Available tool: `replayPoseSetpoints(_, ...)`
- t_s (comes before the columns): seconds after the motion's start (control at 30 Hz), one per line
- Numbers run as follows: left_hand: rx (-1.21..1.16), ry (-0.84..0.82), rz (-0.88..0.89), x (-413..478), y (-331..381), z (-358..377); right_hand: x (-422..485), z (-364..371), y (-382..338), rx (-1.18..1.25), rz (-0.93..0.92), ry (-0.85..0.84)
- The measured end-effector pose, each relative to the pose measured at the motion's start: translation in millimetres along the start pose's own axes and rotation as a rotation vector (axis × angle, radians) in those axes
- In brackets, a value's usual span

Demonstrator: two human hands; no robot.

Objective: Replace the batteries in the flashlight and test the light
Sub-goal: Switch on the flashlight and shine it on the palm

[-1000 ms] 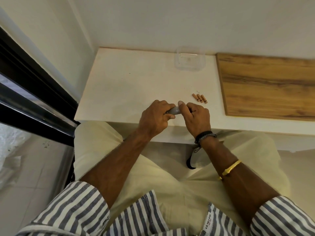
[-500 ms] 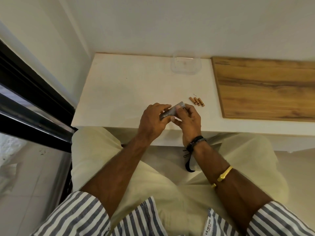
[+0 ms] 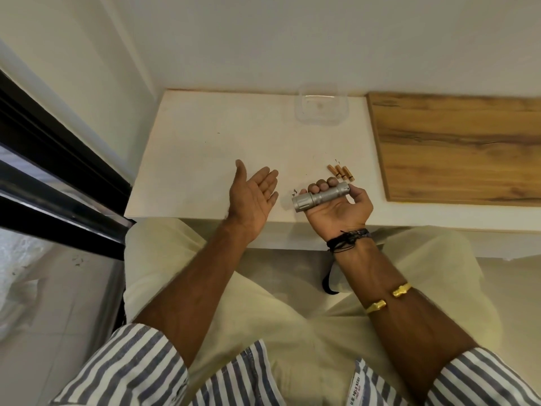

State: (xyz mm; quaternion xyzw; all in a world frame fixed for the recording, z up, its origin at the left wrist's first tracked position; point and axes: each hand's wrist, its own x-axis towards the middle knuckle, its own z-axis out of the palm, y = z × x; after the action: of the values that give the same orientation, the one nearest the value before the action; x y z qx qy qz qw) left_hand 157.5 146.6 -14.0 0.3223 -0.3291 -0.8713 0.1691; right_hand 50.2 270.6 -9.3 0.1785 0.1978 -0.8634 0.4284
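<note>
Flashlight (image 3: 320,197) lying sideways in our upturned right hand (image 3: 339,213), which is grasping it above front edge of tabletop (image 3: 205,148). We are holding left hand (image 3: 251,197) released beside it. Batteries (image 3: 341,172) lying just behind.

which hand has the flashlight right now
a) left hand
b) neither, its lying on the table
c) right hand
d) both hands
c: the right hand lies palm up with its fingers curled round the flashlight, while the left hand is spread open beside it and holds nothing.
</note>
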Motion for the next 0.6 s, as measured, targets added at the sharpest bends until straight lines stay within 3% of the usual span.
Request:
replayPoseSetpoints(0.27,-0.141,-0.024,0.002,-2.1,7.6,-6.0,0.4,7.1,-5.3,0.063,-0.054,0.015)
replayPoseSetpoints(0.6,-0.107,-0.056,-0.018,-0.9,7.5,-6.6,-0.9,6.8,-7.2,0.129,-0.076,-0.071)
